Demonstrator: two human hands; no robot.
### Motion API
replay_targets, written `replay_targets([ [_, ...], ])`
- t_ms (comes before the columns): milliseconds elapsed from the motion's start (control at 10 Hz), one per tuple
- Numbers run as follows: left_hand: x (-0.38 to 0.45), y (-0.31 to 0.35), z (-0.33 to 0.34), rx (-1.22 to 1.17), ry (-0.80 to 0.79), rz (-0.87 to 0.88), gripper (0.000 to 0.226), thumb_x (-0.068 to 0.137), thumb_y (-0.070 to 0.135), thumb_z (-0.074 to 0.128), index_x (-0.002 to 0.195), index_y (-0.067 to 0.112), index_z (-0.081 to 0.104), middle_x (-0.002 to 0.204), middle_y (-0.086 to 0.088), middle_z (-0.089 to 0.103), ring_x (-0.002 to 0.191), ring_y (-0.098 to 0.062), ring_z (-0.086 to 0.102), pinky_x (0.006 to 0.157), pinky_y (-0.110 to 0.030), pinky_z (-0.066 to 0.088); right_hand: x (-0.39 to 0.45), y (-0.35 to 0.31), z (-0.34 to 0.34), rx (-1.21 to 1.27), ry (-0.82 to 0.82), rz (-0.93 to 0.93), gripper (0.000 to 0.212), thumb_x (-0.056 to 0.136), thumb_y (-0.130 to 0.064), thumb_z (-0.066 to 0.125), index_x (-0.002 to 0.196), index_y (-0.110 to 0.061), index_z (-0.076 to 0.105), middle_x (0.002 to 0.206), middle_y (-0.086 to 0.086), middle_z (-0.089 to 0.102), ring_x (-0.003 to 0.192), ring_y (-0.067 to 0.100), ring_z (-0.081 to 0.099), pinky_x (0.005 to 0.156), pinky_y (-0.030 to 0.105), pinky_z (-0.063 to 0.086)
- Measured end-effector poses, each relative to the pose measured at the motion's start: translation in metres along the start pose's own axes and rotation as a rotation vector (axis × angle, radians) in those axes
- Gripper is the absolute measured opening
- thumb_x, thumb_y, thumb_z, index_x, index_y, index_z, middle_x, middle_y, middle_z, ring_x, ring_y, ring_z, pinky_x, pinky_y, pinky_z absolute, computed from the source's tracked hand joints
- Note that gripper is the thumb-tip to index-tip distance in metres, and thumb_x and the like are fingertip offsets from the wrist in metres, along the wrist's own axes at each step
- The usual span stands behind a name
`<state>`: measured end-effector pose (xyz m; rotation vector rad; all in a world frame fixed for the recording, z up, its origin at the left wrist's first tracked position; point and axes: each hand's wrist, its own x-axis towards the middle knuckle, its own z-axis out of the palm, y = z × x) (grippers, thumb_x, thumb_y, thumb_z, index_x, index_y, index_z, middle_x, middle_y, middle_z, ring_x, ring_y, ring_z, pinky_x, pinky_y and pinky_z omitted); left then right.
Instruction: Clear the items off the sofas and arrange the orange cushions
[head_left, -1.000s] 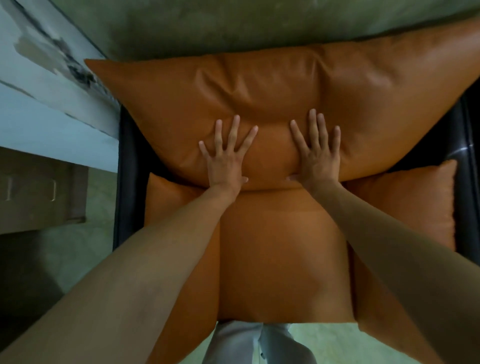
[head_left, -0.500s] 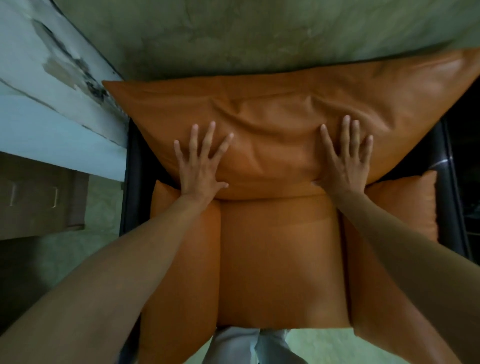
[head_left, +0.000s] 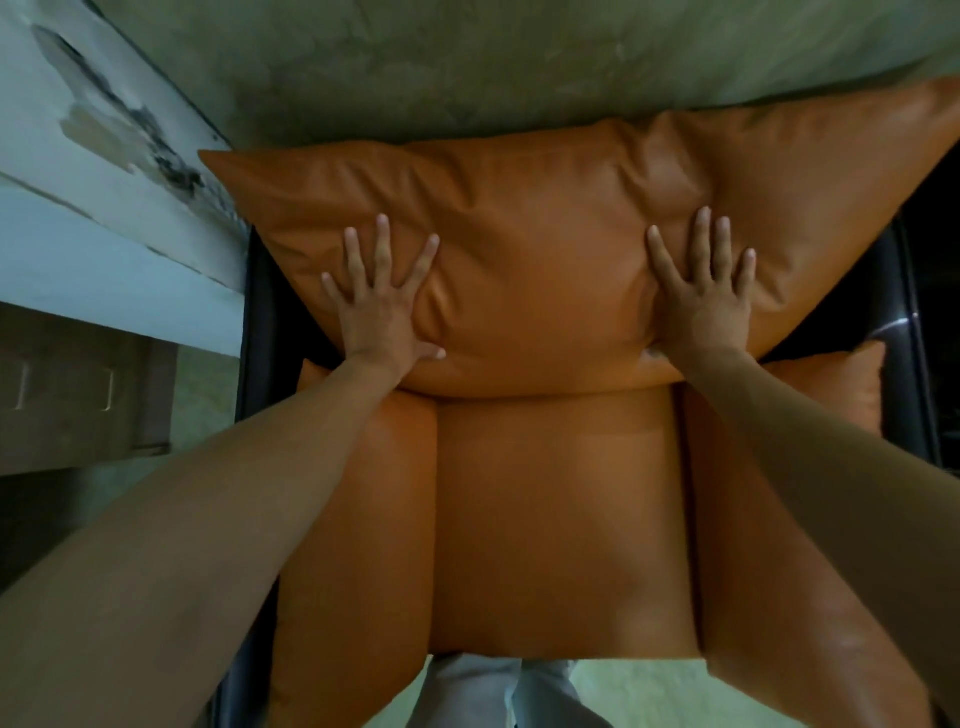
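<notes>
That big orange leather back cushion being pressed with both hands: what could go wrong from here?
1. The big orange leather back cushion overhangs the dark sofa frame at its right corner, so it may sit crooked.
2. The left hand and right hand press flat without gripping; the smooth leather might slide or slump forward onto the orange seat cushion once released.

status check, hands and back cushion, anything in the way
Left hand and right hand flat, fingers spread, pressing the back cushion. Cushion upright against the wall above the seat cushion. Nothing on the seat.
</notes>
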<state>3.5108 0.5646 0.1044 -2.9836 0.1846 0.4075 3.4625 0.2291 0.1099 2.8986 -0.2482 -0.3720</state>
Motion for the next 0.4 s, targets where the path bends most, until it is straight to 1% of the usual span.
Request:
replay_targets([
  [100,-0.011,0.007,-0.010,-0.028,-0.021,-0.017,0.156,0.054,0.072,0.089,0.153,0.050,-0.030,0.165,-0.009,-0.037,0.153,-0.046,-0.024,0.116,-0.078,0.013,-0.012,-0.004,-0.012,0.049,-0.030,0.028,0.161,0.048,-0.049,0.099,0.161,-0.037,-0.015,0.169,0.015,-0.020,0.157,0.036,-0.013,0.123,0.062,0.007],
  [200,-0.037,0.012,-0.029,-0.051,0.031,0.047,0.148,0.057,0.071,0.088,0.158,0.049,-0.020,0.170,-0.005,-0.027,0.155,-0.046,-0.017,0.116,-0.079,0.012,-0.029,-0.011,-0.032,0.198,-0.069,0.061,0.149,0.054,-0.061,0.093,0.163,-0.035,-0.006,0.171,0.014,-0.013,0.158,0.035,-0.009,0.124,0.061,0.009],
  [300,-0.069,0.021,-0.054,-0.095,0.099,0.120,0.143,0.058,0.073,0.086,0.160,0.049,-0.012,0.172,0.001,-0.020,0.156,-0.043,-0.014,0.114,-0.080,0.016,-0.058,-0.016,-0.056,0.305,-0.005,0.051,0.140,0.059,-0.074,0.083,0.164,-0.033,-0.001,0.172,0.008,-0.004,0.158,0.031,-0.005,0.124,0.059,0.008],
  [400,-0.099,0.022,-0.072,-0.071,0.187,0.138,0.143,0.061,0.071,0.086,0.159,0.048,-0.015,0.171,0.002,-0.022,0.157,-0.040,-0.016,0.114,-0.080,0.016,-0.082,-0.019,-0.079,0.277,0.095,-0.007,0.131,0.067,-0.074,0.077,0.164,-0.032,-0.001,0.173,0.004,-0.003,0.159,0.028,-0.002,0.124,0.056,0.012],
])
